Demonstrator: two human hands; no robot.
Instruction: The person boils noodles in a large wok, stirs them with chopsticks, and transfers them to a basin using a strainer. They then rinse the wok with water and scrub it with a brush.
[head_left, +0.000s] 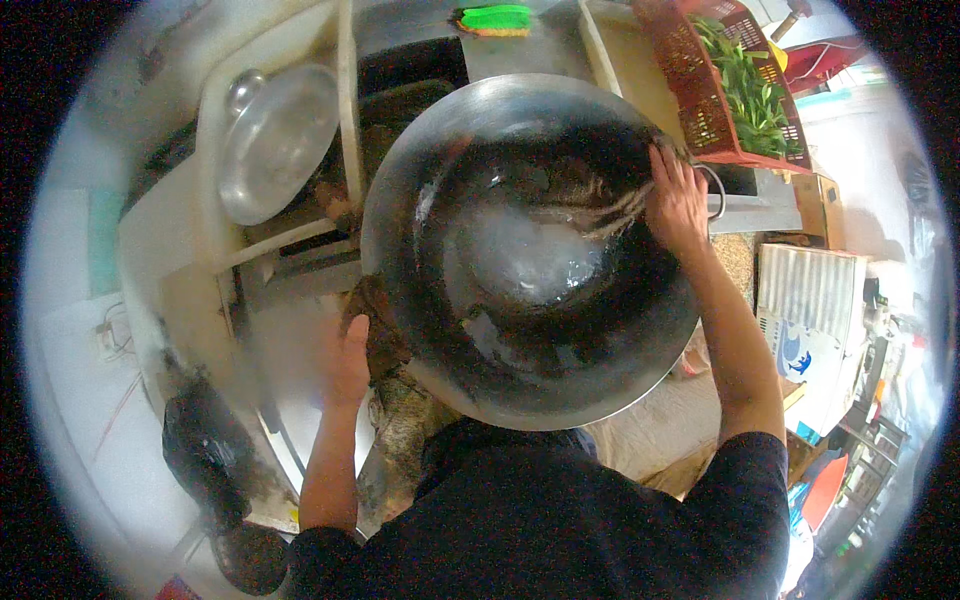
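A large dark metal wok (532, 255) with a shiny, wet-looking bottom lies before me, close to my torso. At its upper right edge is my right hand (675, 196), fingers on the rim beside the metal ring handle (716, 191); a brownish streak runs from there down inside the bowl. My left hand (350, 360) is beside the wok's lower left, thumb raised, near a dark brown cloth (375, 326). Its fingers are blurred, and whether they grip the cloth cannot be made out.
Upper left, an oval metal basin (281, 142) leans in a sink compartment beside a small round metal bowl (246, 91). A green-bristled brush (495, 20) lies beyond the wok. To the right are a red plastic crate (694, 90) of leafy greens (750, 97) and a white box (810, 322).
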